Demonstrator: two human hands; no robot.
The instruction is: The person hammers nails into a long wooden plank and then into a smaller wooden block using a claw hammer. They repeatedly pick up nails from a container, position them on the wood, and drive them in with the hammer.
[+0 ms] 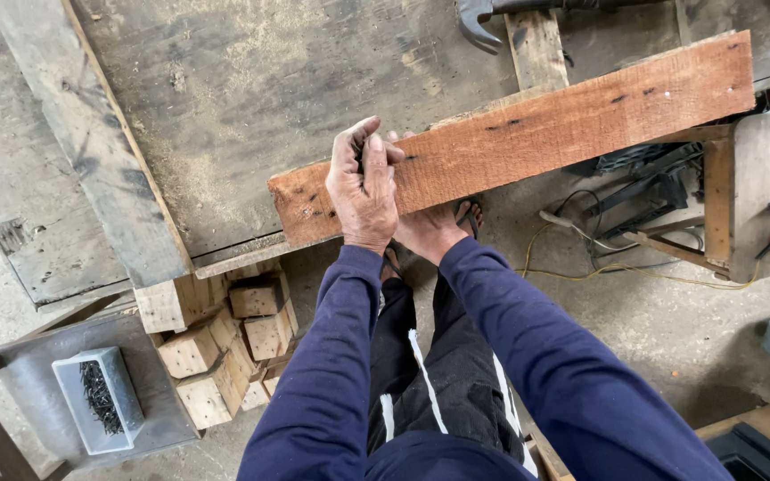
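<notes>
The left hand (364, 189) lies over the near edge of a reddish wooden plank (528, 134), fingers curled tight and thumb pressed in — it seems to pinch something small and dark against the wood, perhaps a nail, though the thing itself is too small to tell. The right hand (428, 233) sits just beneath and behind the left, touching the plank's underside; most of it is hidden, so how far it is open cannot be told, nor whether it holds anything.

The plank's long axis runs from just left of the hands away to the upper right, tilted upward as it goes, so nearly all of its length lies to the right of both hands. The left hand is the nearer one to the top face; the right only meets the lower edge. The plank rests on a grey, dusty worktop (251, 98) that spreads beyond the fingers.

Far beyond the hands and to the right, a claw hammer (483, 22) lies at the top — well apart from either hand. Below the left forearm, a stack of pale wooden blocks (216, 343) sits, and further left of it a small grey tray of dark nails (100, 399).
</notes>
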